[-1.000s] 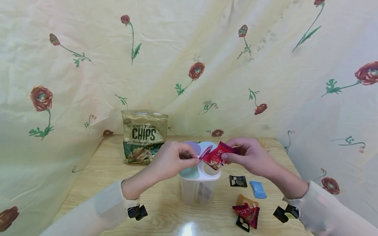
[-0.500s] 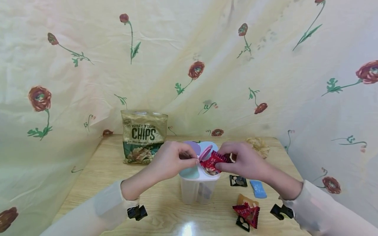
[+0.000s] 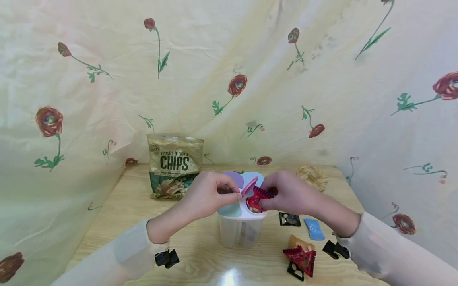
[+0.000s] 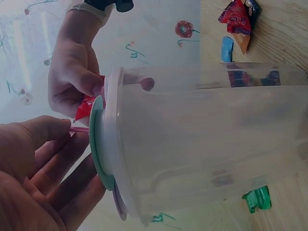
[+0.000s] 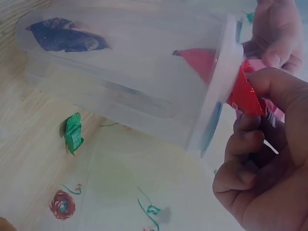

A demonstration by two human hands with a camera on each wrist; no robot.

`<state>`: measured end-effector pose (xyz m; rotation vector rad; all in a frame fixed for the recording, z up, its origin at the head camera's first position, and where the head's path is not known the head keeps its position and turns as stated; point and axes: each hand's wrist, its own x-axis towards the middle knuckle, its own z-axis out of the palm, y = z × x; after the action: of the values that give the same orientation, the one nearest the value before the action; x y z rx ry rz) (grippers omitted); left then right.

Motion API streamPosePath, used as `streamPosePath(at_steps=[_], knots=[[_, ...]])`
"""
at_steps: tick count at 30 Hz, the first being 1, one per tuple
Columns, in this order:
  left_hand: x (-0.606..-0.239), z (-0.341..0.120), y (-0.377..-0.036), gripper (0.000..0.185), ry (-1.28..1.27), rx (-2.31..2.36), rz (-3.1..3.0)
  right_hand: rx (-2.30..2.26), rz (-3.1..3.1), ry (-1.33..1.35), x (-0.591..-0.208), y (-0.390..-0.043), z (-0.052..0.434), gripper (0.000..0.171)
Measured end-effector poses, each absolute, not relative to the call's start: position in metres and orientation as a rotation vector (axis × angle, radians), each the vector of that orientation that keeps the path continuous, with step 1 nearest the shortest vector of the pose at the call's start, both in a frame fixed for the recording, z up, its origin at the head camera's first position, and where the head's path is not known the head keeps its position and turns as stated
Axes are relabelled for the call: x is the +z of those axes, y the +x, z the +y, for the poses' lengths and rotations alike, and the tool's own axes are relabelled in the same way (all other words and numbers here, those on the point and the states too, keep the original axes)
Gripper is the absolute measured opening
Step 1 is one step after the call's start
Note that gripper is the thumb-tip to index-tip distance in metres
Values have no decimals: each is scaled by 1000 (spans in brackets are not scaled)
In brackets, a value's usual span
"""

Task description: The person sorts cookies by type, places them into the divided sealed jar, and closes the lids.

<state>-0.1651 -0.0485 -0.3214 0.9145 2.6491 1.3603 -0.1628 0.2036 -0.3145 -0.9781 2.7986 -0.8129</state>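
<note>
The red packet [image 5: 246, 92] pokes partly into the clear container [image 4: 207, 134].

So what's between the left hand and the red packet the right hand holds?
The raised pink lid, pinched by the left hand; the head view shows it.

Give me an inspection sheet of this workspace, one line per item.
Surface: wood-grain table, bright glare near the front.
Job's things: clear container upright, pink lid raised; red packet partly through the opening; dark packet inside.
Clutter: chips bag standing at back left; black packet, blue packet and packet pile on the right; green packet in both wrist views; crumpled yellow item at back right, identity unclear.
Left hand: pinches the pink lid.
Right hand: grips the red packet.
Cables: nothing seen.
Surroundings: flower-print cloth behind and at the sides.
</note>
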Motion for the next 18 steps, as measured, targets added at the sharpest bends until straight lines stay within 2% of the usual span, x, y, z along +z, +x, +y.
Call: streamPosePath(at_steps=[4,11,18], knots=[[-322,-47,-164,9,909,1344,2666,-774,2787,-972,-320,-162,199,33],[-324,-49,-164,9,926,1377,2650,-921,2746,-941,-315,-159,211,4],[-322,-48,-164,10,921,1364,2663,-969,2779,-944,-309,-157,210,8]])
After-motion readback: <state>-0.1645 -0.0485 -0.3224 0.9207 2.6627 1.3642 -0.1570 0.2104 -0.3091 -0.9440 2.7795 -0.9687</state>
